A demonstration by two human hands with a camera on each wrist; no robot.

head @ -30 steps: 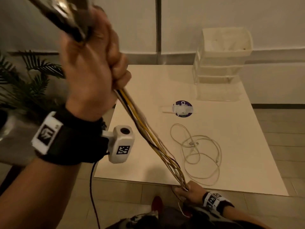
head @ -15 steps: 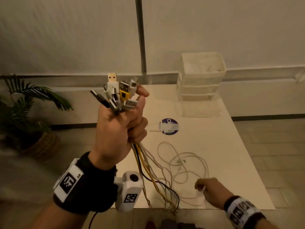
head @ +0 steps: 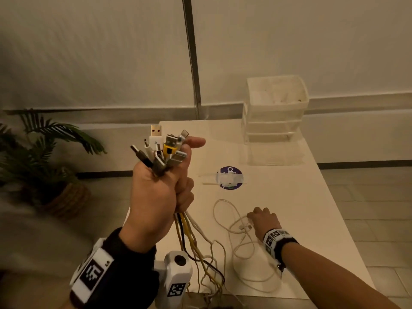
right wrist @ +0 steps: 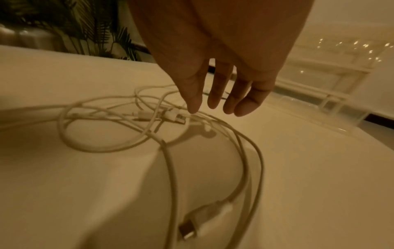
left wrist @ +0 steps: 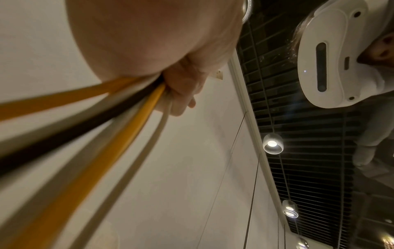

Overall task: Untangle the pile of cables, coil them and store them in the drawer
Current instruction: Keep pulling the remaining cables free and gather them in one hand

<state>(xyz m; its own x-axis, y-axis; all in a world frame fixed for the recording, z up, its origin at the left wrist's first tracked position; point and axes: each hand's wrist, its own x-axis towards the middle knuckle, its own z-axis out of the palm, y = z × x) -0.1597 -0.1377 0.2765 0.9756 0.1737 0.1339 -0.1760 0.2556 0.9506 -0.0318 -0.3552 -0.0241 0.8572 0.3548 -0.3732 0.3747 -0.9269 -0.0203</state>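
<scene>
Left grip: left hand [head: 156, 195] fisted tight round a bundle of cables [head: 189, 237], thumb raised beside the plugs; yellow, black and pale cords leave the bottom of the fist [left wrist: 149, 94].
Left arm pose: forearm raised, fist upright at the near left of the table [head: 312, 197], knuckles toward the camera; wrist camera [head: 177, 279] hangs under the wrist.
Plugs: cluster of connector ends [head: 162, 150] fans out of the top of the fist, one white USB plug standing tallest.
Cable tails: run down from the fist and trail over the near table edge.
Right grip: right hand [head: 264, 220] holds nothing; fingers [right wrist: 215, 94] spread, slightly bent, pointing down.
Right arm pose: forearm stretched forward over the near right of the table, palm down, fingertips just above or touching the cord, cannot tell which.
Loose cable: white cable [right wrist: 166, 160] lies in slack loops on the table under the right hand, plugs beside the fingertips.
Drawer unit: clear plastic drawers [head: 275, 108] at the far right of the table, well apart from both hands.
Sticker: round blue sticker [head: 229, 177] on the table between drawers and loose cable.
Plant: potted palm [head: 44, 152] on the floor to the left.
</scene>
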